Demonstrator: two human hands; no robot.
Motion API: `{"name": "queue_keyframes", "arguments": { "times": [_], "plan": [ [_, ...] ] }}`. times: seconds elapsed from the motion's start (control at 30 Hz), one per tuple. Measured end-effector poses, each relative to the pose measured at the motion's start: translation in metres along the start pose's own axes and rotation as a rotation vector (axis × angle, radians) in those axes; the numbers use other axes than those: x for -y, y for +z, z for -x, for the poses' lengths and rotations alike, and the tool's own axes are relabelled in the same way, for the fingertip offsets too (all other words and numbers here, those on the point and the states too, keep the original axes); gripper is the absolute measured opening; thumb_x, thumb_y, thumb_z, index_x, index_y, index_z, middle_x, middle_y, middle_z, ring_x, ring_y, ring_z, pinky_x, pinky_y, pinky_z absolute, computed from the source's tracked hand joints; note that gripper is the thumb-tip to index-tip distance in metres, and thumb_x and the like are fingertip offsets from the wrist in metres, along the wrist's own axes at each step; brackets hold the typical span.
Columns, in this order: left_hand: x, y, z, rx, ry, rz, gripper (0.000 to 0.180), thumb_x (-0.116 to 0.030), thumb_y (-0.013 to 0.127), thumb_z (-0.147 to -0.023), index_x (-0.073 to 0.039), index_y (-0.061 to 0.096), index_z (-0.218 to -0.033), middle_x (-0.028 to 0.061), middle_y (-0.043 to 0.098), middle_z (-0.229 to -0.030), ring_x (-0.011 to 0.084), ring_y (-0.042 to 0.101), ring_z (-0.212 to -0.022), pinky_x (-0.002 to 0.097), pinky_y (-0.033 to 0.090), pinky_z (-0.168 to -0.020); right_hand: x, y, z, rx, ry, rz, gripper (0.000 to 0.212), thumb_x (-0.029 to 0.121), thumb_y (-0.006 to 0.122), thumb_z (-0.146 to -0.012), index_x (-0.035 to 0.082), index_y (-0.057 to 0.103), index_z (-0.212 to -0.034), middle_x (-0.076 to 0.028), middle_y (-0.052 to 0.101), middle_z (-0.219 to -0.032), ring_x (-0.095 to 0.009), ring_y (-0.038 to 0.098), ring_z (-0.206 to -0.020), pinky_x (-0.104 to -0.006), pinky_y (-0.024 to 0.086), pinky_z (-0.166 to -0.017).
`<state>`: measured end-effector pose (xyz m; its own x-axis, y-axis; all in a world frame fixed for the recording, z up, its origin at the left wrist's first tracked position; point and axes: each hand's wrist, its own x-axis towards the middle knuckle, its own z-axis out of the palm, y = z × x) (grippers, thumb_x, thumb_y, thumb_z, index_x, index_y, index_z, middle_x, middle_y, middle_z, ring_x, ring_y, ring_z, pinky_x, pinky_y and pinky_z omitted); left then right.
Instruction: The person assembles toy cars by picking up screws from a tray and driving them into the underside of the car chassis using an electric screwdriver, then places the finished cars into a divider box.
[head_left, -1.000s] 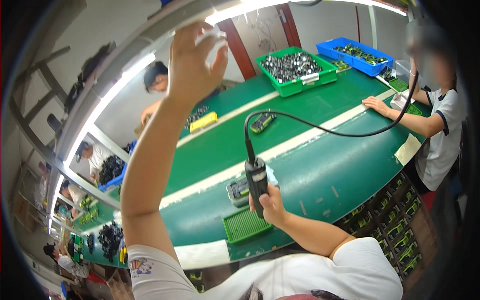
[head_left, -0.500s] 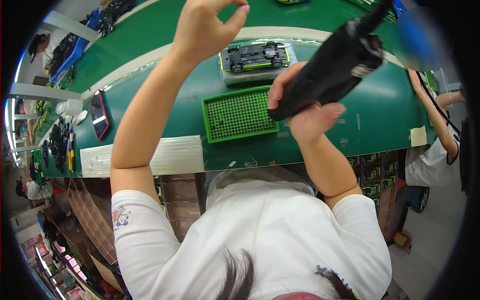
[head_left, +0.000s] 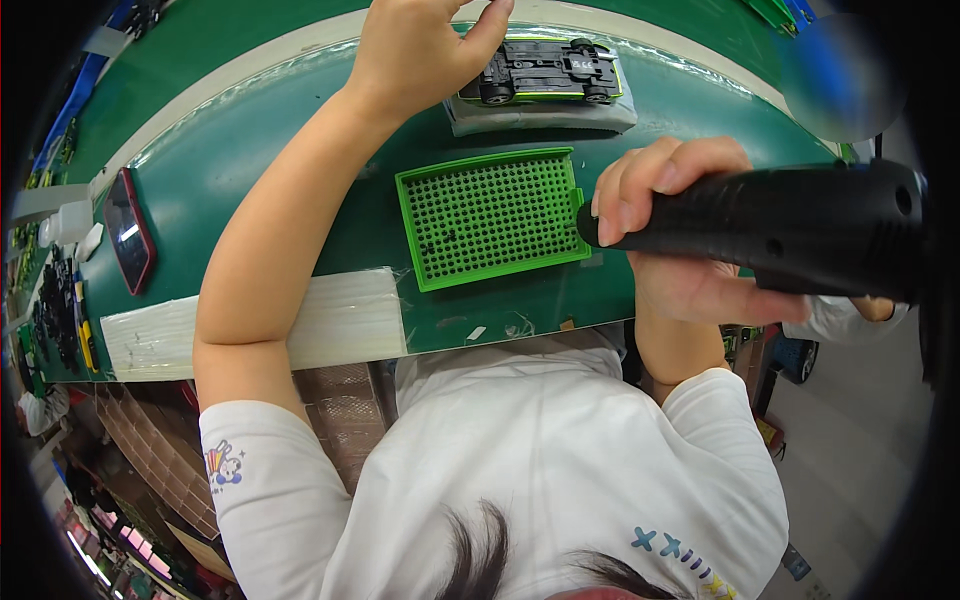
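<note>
Head view: toy car [head_left: 545, 72] lies underside up on grey pad [head_left: 540, 112], long axis left-right, just beyond green perforated tray [head_left: 490, 215]. Left hand [head_left: 420, 50] nearer, fingers curled loosely, fingertip touching car's left end, not clamped on it. Right hand [head_left: 680, 240] right of tray, fingers clenched round black electric screwdriver [head_left: 780, 230], tip pointing left over tray's right edge, apart from car.

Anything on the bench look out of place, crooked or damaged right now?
Nothing looks damaged or spilled. The toy car lies upside down, wheels up, on a grey pad, with the left hand at its end. The green tray sits slightly askew. The right hand grips a black power screwdriver.
</note>
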<state>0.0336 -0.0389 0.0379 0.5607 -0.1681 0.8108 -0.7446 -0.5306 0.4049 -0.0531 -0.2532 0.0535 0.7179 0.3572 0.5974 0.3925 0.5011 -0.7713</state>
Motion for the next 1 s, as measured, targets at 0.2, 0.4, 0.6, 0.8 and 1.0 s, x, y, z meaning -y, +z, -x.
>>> {"name": "queue_keyframes", "arguments": {
  "times": [0.2,0.4,0.6,0.8,1.0],
  "plan": [
    [0.001,0.001,0.002,0.007,0.034,-0.006,0.005,-0.001,0.067,-0.075,0.001,0.064,-0.079,0.0144,0.063,-0.088,0.0313,0.060,-0.087,0.0379,0.048,-0.078,0.002,-0.003,-0.002,0.066,0.013,0.040,0.107,0.099,0.040,-0.056,0.003,0.047,-0.104,-0.010,0.057,-0.078,-0.018,0.056,-0.059,-0.0324,0.048,-0.056],
    [0.002,0.002,0.003,0.008,0.038,0.017,0.005,0.000,0.066,-0.075,0.001,0.064,-0.078,0.0147,0.063,-0.087,0.0315,0.060,-0.087,0.0383,0.047,-0.077,0.002,0.000,-0.001,0.064,0.026,0.071,0.108,0.099,0.040,-0.056,0.003,0.047,-0.105,-0.011,0.057,-0.080,-0.018,0.057,-0.061,-0.0320,0.048,-0.059],
    [0.006,0.002,0.005,0.019,0.038,-0.005,0.004,-0.001,0.066,-0.075,0.001,0.064,-0.078,0.0149,0.062,-0.086,0.0319,0.060,-0.086,0.0385,0.047,-0.077,0.001,0.000,-0.001,0.054,0.032,0.087,0.107,0.099,0.039,-0.058,0.003,0.047,-0.105,-0.011,0.057,-0.081,-0.018,0.056,-0.061,-0.0318,0.047,-0.060],
    [0.004,0.002,0.003,0.025,0.034,0.004,0.004,-0.002,0.066,-0.076,0.001,0.064,-0.078,0.0149,0.062,-0.086,0.0316,0.059,-0.086,0.0384,0.048,-0.077,0.002,-0.002,-0.002,0.036,0.021,0.019,0.105,0.096,0.041,-0.061,0.002,0.047,-0.107,-0.011,0.057,-0.083,-0.018,0.056,-0.062,-0.0317,0.045,-0.060],
    [0.003,0.001,0.000,0.008,0.017,0.011,0.004,-0.001,0.066,-0.076,0.001,0.063,-0.078,0.0137,0.062,-0.084,0.0310,0.059,-0.085,0.0387,0.047,-0.076,0.018,-0.010,-0.010,0.029,0.003,-0.026,0.103,0.094,0.045,-0.064,0.001,0.048,-0.110,-0.010,0.056,-0.084,-0.018,0.057,-0.064,-0.0326,0.045,-0.063]
  ]
}}
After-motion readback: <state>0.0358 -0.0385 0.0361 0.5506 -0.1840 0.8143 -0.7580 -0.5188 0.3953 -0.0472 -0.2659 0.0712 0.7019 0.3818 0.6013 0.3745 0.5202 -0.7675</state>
